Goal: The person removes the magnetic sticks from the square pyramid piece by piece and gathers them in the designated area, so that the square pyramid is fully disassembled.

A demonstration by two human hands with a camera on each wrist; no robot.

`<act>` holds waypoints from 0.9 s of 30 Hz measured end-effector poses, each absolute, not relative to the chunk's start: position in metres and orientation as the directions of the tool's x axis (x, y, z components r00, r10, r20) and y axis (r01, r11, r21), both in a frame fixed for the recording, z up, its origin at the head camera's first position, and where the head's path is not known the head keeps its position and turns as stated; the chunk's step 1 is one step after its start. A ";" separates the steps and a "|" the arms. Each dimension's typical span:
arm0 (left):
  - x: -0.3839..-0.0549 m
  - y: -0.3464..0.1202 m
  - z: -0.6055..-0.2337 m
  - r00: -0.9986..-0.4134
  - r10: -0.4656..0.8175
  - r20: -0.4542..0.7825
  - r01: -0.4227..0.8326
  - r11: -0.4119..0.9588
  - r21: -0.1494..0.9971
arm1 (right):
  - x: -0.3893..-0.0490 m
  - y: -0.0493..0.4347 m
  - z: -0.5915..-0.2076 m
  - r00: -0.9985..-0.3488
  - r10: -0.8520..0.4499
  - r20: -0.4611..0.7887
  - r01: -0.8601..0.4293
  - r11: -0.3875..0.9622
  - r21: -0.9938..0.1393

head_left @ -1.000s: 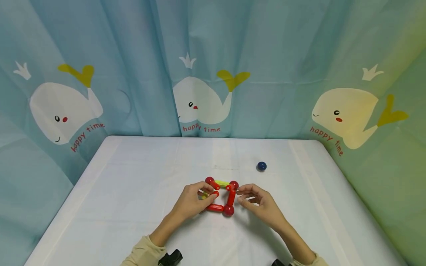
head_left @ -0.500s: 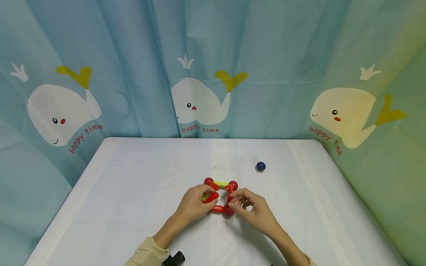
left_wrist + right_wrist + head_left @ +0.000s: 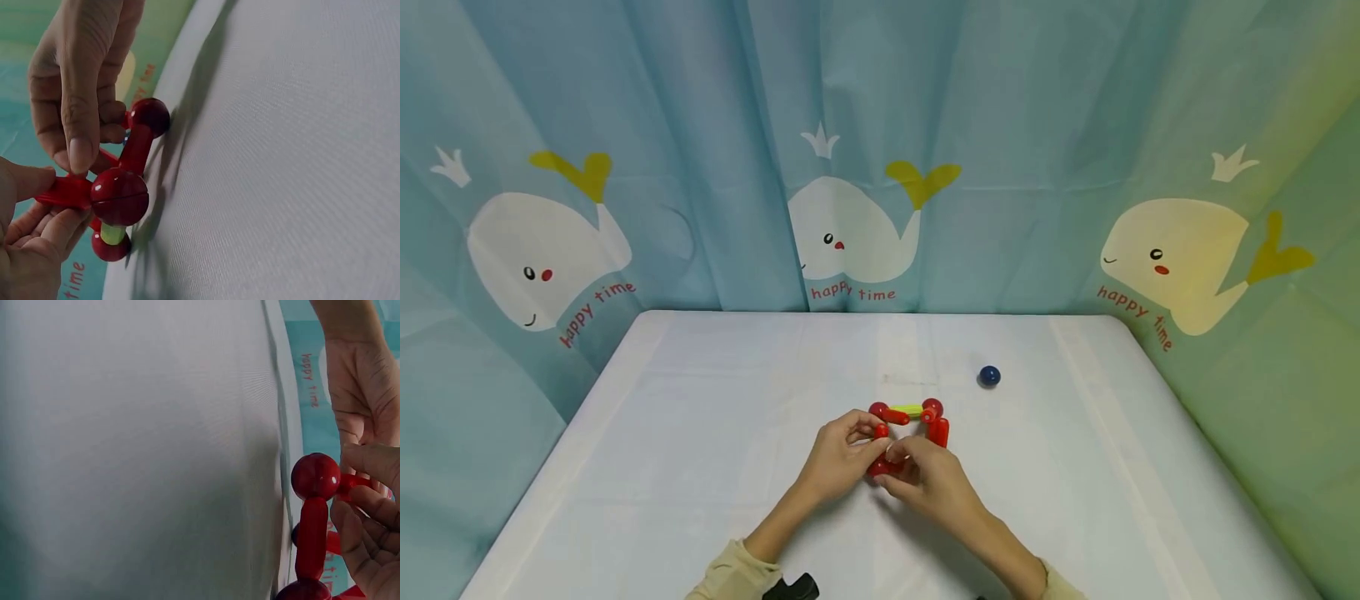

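A small toy frame of red balls and rods sits on the table before both hands. My left hand (image 3: 842,457) pinches a red rod (image 3: 65,192), which stands up from a near red ball (image 3: 120,197). Around the foot of that same rod, close to the ball, curl the thumb and fingers of my right hand (image 3: 934,485). At the frame's far side a yellow-green rod (image 3: 906,411) joins two red balls, one left (image 3: 878,409) and one right (image 3: 932,407). More red rods (image 3: 938,432) show at its right. My hands partly cover its near side in the head view.
A dark blue ball (image 3: 989,377) lies on the white table (image 3: 737,367), behind and right of the toy frame. A blue-green curtain (image 3: 1022,150) with printed whales hangs behind the table and along its sides.
My right hand has moved left from the frame's right side to meet my left hand at the red rod. That rod has swung from slanting to upright. The frame has turned and shifted slightly.
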State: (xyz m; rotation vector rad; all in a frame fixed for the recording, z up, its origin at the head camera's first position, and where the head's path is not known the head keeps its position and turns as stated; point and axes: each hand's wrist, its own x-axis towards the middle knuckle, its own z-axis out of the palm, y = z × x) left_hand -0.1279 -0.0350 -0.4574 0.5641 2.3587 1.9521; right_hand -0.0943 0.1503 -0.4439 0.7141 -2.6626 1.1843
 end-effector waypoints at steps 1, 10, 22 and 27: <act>-0.127 -0.036 -0.458 -0.937 0.287 0.200 0.248 0.141 0.958 | -0.095 0.149 -0.444 -0.885 -0.352 0.304 -0.462 0.593 -0.660; -0.127 -0.045 -0.462 -0.941 0.292 0.171 0.201 0.074 0.977 | -0.102 0.139 -0.445 -0.923 -0.316 0.221 -0.382 0.671 -0.636; -0.124 -0.071 -0.465 -0.929 0.330 0.167 0.267 0.285 0.921 | -0.108 0.146 -0.447 -0.926 -0.317 0.203 -0.374 0.710 -0.596; -0.123 -0.076 -0.466 -0.922 0.354 0.159 0.287 0.347 0.893 | -0.112 0.150 -0.450 -0.915 -0.345 0.208 -0.396 0.677 -0.621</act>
